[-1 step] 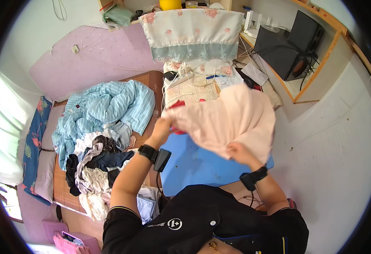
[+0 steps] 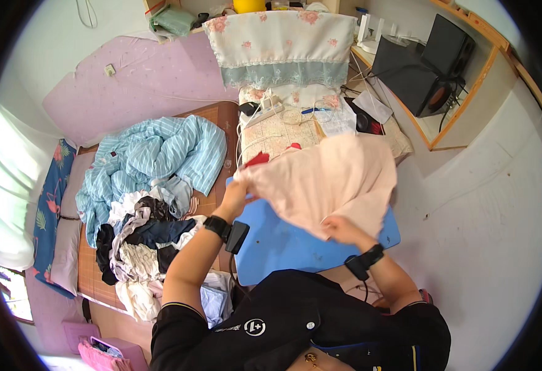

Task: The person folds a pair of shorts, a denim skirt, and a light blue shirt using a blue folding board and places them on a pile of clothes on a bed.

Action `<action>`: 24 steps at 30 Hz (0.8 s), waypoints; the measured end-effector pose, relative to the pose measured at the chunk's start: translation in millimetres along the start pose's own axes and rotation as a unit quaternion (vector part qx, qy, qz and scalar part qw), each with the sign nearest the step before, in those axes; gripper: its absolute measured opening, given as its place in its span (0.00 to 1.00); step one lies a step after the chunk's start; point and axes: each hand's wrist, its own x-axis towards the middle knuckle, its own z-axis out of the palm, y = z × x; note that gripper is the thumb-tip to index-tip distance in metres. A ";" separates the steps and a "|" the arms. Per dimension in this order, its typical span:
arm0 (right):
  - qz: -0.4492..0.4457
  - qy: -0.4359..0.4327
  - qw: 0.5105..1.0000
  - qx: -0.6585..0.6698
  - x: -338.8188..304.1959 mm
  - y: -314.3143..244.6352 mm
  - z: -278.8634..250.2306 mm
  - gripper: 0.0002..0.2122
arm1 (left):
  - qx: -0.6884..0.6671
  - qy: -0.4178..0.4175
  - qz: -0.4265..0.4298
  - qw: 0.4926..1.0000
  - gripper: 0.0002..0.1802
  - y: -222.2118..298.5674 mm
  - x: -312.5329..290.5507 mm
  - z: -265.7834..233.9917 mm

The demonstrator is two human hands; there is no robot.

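Note:
A pale pink garment or cloth [image 2: 329, 179], its exact kind not shown, is stretched between my hands above a blue tabletop [image 2: 289, 250]. My left hand [image 2: 237, 195] grips its left corner, fingers closed. Pinched in my right hand [image 2: 348, 230] is its near edge, right of the middle. The far part billows up and out to the right, hiding much of the blue surface. A small red thing [image 2: 257, 159] shows just beyond the cloth's left end.
On the bed at left lie a heap of mixed clothes [image 2: 141, 232] and a blue striped quilt [image 2: 153, 148]. Beyond the blue top, a patterned surface [image 2: 271, 133] carries a power strip [image 2: 268, 112], papers [image 2: 340, 120] and cables. A black speaker [image 2: 447, 49] stands far right.
The cloth's far side has sunk and come nearer, baring more of the papers behind it. My right hand has moved slightly left; my left hand has shifted only a little.

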 end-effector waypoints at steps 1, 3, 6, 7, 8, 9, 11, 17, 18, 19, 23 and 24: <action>0.010 -0.089 0.995 -0.045 7.0 6.8 19.0 0.10 | 0.018 0.013 -0.036 0.999 0.15 -24.6 -2.6 -21.4; -0.018 -0.274 0.961 -0.040 17.0 2.9 45.6 0.11 | 0.033 0.087 -0.127 0.988 0.09 -68.4 4.2 -60.8; -0.021 -0.343 0.939 -0.020 32.2 -22.4 51.7 0.13 | 0.007 0.083 -0.159 0.984 0.08 -108.0 -0.5 -107.7; 0.012 -0.306 0.951 -0.048 41.1 -28.4 45.6 0.14 | 0.005 0.086 -0.161 0.983 0.08 -107.9 -5.8 -102.5; -0.029 -0.220 0.974 -0.040 53.9 -24.1 36.2 0.13 | 0.011 0.143 -0.167 0.975 0.10 -108.8 -11.5 -95.7; -0.072 -0.131 0.988 -0.031 68.7 -15.5 23.6 0.12 | 0.017 0.201 -0.171 0.964 0.14 -108.2 -17.5 -87.7; -0.078 0.061 0.990 -0.100 106.2 7.4 -1.1 0.12 | 0.015 0.175 -0.195 0.965 0.17 -118.4 -23.1 -81.6; -0.098 0.248 0.870 -0.414 155.6 28.7 -61.5 0.23 | 0.074 0.117 -0.192 0.972 0.19 -129.9 -20.9 -45.9; -0.062 0.218 0.843 -0.488 156.0 31.2 -66.7 0.26 | 0.073 0.117 -0.193 0.971 0.19 -132.3 -17.5 -45.1; 0.025 0.132 0.872 -0.470 146.9 13.5 -67.8 0.27 | 0.124 0.148 -0.172 0.966 0.18 -136.7 -17.1 -47.9; 0.182 -0.035 0.880 -0.437 114.8 53.8 -64.5 0.23 | 0.191 0.190 -0.150 0.951 0.12 -132.5 -12.8 -46.1; 0.208 -0.098 0.885 -0.405 110.4 85.0 -65.3 0.23 | 0.194 0.179 -0.150 0.953 0.12 -133.3 -8.9 -48.8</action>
